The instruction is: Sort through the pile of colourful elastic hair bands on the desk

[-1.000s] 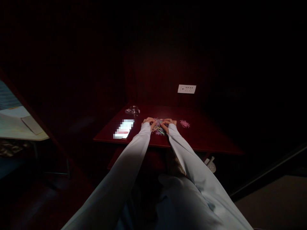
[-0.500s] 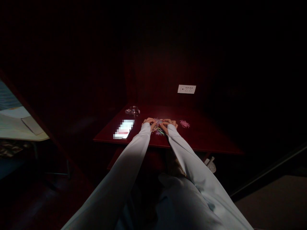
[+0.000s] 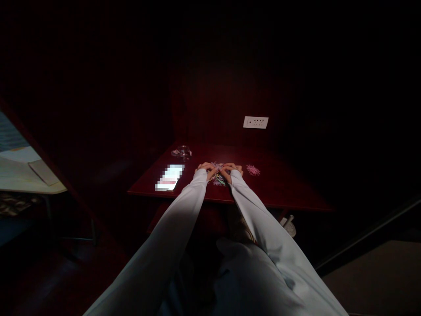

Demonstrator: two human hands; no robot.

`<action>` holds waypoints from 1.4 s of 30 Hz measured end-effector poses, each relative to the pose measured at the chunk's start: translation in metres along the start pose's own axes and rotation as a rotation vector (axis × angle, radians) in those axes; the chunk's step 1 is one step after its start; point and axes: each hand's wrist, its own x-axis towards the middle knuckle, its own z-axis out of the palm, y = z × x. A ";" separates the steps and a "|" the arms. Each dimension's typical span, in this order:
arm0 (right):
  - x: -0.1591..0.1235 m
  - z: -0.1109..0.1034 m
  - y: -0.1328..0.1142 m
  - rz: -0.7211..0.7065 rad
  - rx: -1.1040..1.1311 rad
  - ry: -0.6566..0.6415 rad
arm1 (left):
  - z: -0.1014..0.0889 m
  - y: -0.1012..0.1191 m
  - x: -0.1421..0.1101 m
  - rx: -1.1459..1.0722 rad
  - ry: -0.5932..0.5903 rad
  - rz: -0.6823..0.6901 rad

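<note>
Fingers (image 3: pixel 210 166) bent, hold unclear, over coloured strands (image 3: pixel 219 179); table edge (image 3: pixel 217 200) near, pink pile (image 3: pixel 253 170) apart.

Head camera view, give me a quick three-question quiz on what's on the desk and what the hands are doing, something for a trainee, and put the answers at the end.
1. True or false: the pink pile lies to the left of the multicoloured pile.
2. Which of these is nearest the left hand? A) the wall socket; B) the clear container; C) the multicoloured pile.
3. How many hands are at the multicoloured pile?

Key:
1. False; it lies to the right.
2. C.
3. Two: the left hand and the right hand.
</note>
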 end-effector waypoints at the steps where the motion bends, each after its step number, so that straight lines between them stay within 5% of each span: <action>1: 0.000 0.000 -0.001 -0.003 0.004 0.000 | -0.001 0.001 0.000 0.007 -0.002 -0.001; 42: 0.000 0.002 0.002 -0.023 -0.001 -0.025 | 0.005 -0.006 0.003 -0.100 0.065 0.031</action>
